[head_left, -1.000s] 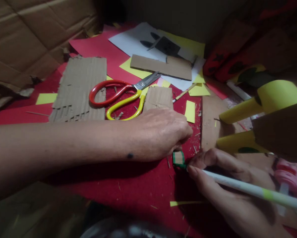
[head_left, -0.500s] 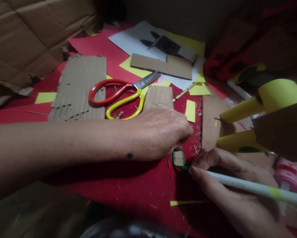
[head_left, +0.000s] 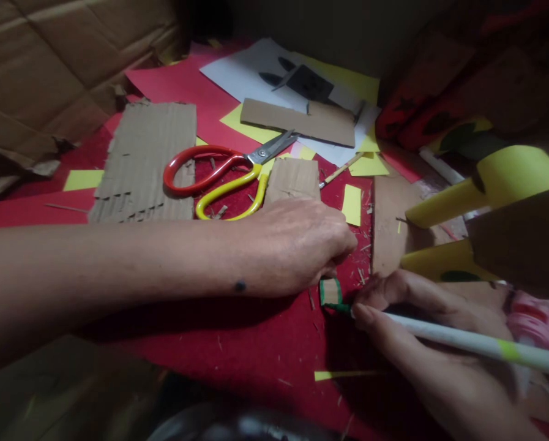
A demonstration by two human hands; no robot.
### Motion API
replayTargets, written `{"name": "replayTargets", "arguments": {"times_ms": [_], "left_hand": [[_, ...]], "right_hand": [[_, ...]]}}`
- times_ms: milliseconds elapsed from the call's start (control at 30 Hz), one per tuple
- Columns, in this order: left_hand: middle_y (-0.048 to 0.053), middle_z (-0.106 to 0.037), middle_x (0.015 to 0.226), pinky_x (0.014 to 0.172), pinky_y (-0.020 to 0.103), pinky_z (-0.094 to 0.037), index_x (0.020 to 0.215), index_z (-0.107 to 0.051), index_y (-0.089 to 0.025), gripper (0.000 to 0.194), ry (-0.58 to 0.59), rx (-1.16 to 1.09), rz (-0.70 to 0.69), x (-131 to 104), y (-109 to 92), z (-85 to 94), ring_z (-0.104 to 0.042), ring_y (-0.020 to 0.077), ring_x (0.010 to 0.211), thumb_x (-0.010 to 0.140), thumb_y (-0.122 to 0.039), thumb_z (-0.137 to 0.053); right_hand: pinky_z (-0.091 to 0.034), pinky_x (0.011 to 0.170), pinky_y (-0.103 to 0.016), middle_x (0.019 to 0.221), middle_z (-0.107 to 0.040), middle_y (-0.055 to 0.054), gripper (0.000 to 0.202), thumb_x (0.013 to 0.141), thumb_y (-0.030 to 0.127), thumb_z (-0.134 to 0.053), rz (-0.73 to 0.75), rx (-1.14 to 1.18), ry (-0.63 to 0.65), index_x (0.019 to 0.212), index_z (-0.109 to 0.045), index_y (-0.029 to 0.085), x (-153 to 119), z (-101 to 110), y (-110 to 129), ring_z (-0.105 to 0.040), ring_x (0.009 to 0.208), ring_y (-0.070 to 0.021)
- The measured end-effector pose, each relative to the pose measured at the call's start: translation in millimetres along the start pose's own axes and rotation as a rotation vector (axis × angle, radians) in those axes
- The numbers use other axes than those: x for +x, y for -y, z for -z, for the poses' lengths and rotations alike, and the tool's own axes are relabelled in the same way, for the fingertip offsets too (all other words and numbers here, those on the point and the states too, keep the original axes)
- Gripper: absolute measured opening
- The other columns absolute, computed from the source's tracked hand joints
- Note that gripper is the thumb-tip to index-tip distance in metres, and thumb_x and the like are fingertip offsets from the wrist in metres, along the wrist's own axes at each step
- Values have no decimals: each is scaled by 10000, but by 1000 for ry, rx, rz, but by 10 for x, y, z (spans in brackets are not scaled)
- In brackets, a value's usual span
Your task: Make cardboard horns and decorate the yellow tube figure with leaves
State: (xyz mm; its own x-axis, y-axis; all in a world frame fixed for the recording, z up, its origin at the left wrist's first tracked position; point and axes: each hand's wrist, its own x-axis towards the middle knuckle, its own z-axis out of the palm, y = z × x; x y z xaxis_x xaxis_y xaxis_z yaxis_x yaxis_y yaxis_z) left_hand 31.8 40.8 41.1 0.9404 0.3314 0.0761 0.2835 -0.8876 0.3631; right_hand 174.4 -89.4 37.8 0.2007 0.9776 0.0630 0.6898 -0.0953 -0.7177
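My left hand reaches in from the left with its fingers curled down over a small cardboard piece edged in green. Only the near end of that piece shows below the fingers. In my right hand, thumb and fingers pinch a white marker with a yellow band. Its green tip touches the near edge of the cardboard piece. Just beyond my left wrist lie scissors with one red and one yellow handle, blades slightly apart. A cardboard strip lies beyond my left knuckles.
A large corrugated cardboard piece and a cardboard offcut rest among coloured papers on the red surface. Yellow paper rolls jut in at the right. A folded cardboard sheet stands at the back left.
The marker tip has moved slightly left along the near edge of the cardboard piece, with my right hand shifting a little. My left hand is nearly still.
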Motion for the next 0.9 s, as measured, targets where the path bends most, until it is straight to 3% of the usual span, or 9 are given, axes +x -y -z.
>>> {"name": "replayTargets", "arguments": {"times_ms": [333,500,700,900], "left_hand": [[32,-636,721,658,324,-393,658,-605,-162,178,30,-26,25,-1,-22,25,-564,197,727,827,-107,-609],[37,-637,723,651,326,-391,658,-615,-162,182,29,-31,30,8,-29,36,-560,200,724,832,-110,-610],[42,-640,726,657,314,-396,662,-616,-159,168,11,-30,21,-2,-22,24,-567,196,728,818,-98,-618],[33,-637,710,643,305,-390,652,-608,-164,183,9,-20,20,-4,-22,29,-563,190,712,824,-100,-607]], "right_hand": [[-359,288,-184,448,-621,48,207,710,328,-652,24,38,10,521,-594,269,11,5,-40,-535,319,-128],[-409,330,-196,526,-677,16,229,726,360,-649,-24,-29,-20,529,-599,254,-5,14,-10,-613,411,-156],[-360,314,-153,363,-527,82,206,702,279,-644,44,-49,-2,510,-573,255,-1,16,5,-499,293,-94],[-411,364,-202,536,-668,22,208,750,370,-637,-99,-2,37,576,-617,257,-27,43,-37,-585,416,-145]]}}
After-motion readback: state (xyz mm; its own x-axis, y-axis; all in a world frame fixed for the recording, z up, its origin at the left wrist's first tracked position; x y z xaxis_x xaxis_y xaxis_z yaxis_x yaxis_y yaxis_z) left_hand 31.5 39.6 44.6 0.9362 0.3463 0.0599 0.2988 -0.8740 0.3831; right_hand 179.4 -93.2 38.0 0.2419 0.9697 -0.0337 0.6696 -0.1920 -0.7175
